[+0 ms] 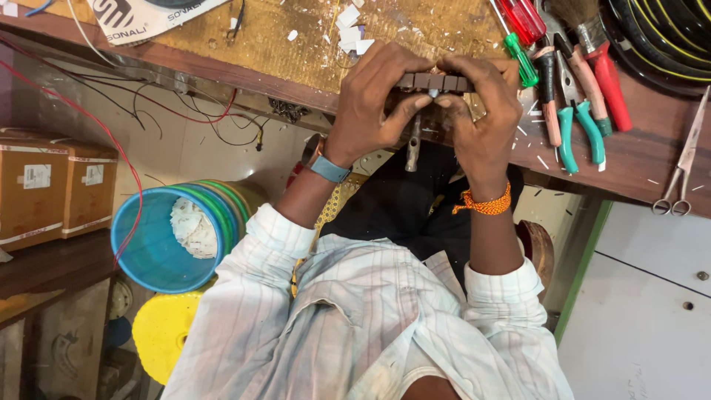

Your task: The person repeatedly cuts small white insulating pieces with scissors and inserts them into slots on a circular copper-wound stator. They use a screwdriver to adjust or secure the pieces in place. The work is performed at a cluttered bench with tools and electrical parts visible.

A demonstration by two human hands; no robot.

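Right now my 2 hands meet at the bench edge, at 12 o'clock in my view. My left hand [370, 104] and right hand [481, 111] both have their fingers curled tight around a dark segmented bar [433, 81], each gripping 1 end, thumbs pressing beneath its middle. A metal rod [413, 148] hangs below it. Pliers [574, 111] and screwdrivers [522, 37] lie at 2 o'clock on the workbench [281, 37]; a blue bucket [152, 244] sits at 8 o'clock.
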